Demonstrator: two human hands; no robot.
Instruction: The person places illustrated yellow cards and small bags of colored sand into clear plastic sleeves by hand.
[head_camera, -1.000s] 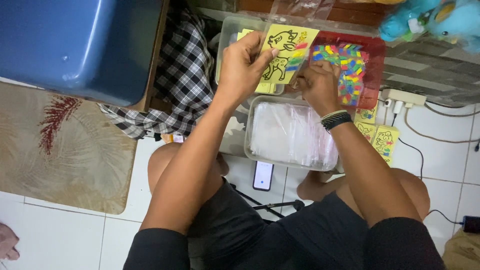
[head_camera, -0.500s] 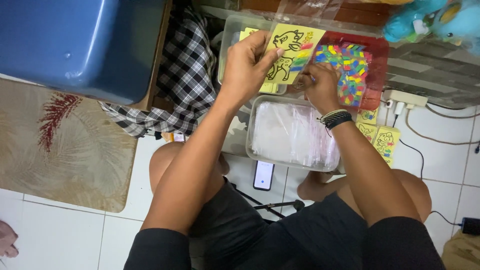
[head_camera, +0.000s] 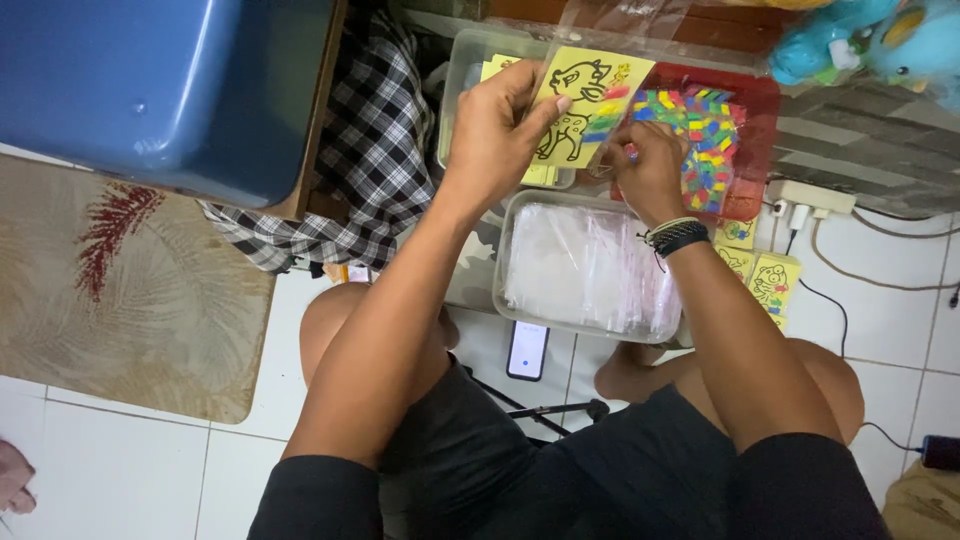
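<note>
- Nearest, on the floor tiles: phone (head_camera: 527, 349), then clear tub of plastic sleeves (head_camera: 585, 268), kept within reach.
- Left hand (head_camera: 497, 125) pinching yellow picture card (head_camera: 585, 100) upright, thumb on its face for steadiness.
- Right hand (head_camera: 650, 165) closed on card's lower corner beside red tray (head_camera: 745, 110).

Yellow card (head_camera: 585, 100) with black cartoon animal outlines, partly inside a clear plastic sleeve (head_camera: 640, 60), held upright-ish, tilted slightly right, top center of frame.
</note>
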